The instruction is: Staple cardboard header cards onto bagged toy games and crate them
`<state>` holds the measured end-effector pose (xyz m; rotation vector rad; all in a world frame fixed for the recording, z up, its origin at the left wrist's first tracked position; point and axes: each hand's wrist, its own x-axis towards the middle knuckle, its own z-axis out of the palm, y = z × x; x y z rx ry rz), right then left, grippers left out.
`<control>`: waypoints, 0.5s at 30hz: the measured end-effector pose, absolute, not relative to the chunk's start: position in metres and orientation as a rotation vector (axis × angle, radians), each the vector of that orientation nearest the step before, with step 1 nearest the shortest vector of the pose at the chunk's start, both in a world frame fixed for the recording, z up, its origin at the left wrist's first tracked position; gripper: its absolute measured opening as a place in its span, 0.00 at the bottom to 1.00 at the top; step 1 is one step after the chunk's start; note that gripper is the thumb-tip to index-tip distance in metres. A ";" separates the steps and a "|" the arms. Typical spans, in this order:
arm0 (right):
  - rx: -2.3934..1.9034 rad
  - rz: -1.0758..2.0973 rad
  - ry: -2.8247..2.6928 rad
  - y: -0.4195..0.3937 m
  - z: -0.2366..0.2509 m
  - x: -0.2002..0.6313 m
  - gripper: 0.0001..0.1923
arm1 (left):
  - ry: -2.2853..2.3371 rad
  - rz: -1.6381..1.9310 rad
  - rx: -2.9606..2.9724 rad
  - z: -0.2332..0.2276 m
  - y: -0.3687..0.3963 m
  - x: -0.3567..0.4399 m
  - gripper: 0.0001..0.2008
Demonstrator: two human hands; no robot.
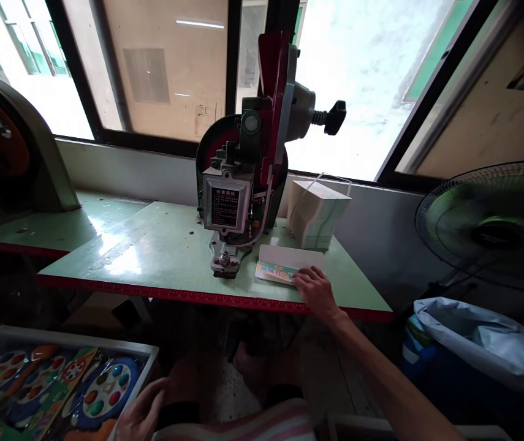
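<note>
Printed card (284, 267) lies flat on green table (160, 251), centre right of frame, just right of machine foot. My right hand (315, 289) rests on card's right edge, fingers loosely curled over it; firm hold or mere touch, I cannot tell. Tied stack of cards (315, 212) stands just behind. Press machine (247, 177) sits mid-frame. My left hand (140, 416), lower left, fingers relaxed open, touches rim of tray (149, 361) holding colourful toy packs (59, 383). Fan (496, 223) at right, bagged bin (473, 343) below it.
</note>
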<state>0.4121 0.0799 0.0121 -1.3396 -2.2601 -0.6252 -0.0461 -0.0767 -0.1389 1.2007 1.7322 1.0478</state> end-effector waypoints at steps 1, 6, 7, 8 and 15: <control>-1.359 -0.636 -2.228 0.079 0.018 0.411 0.14 | 1.665 1.062 1.265 -0.127 -0.070 -0.032 0.16; -1.339 -0.632 -2.013 0.067 0.064 0.410 0.14 | 1.358 1.276 1.753 -0.065 -0.035 0.035 0.15; -1.316 -0.601 -1.996 0.059 0.073 0.409 0.13 | 1.317 1.317 1.833 -0.051 -0.030 0.045 0.14; -1.292 -0.556 -1.992 0.049 0.080 0.406 0.13 | 1.279 1.333 1.893 -0.037 -0.026 0.055 0.13; -1.133 0.064 -2.130 -0.044 0.069 0.384 0.10 | 0.928 1.128 2.009 0.017 -0.026 0.097 0.12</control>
